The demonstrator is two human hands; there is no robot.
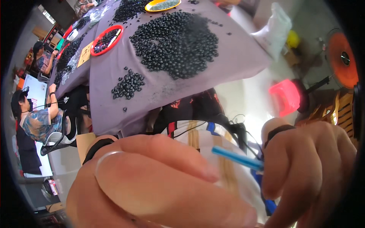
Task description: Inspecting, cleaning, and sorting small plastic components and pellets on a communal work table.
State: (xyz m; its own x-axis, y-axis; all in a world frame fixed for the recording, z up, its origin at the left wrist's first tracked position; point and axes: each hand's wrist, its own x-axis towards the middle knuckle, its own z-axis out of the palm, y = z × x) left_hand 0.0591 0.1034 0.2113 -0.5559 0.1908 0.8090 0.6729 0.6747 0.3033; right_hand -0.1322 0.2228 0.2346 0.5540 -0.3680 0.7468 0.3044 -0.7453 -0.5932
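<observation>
The right hand has its grip closed on one end of a thin blue rod; the rod's free end points left, toward the fingertips of the left hand, and shows in the gap between the hands, over the person's lap. The left hand is very close to the camera, its fingers bent, with a thin clear thread curving along it; whether its grip is closed on anything I cannot tell. Dark bands sit at both wrists.

Beyond the hands stands a worktop under a mauve cloth. On it lie a large pile of black beads and, nearer the person, a small pile of black beads. A red-rimmed tray of dark pieces stands left of the large pile, beside a sheet of cardboard; a yellow dish stands at the far side. To the left sits a co-worker in a patterned shirt. A pinkish-red stool and an orange fan are at the right.
</observation>
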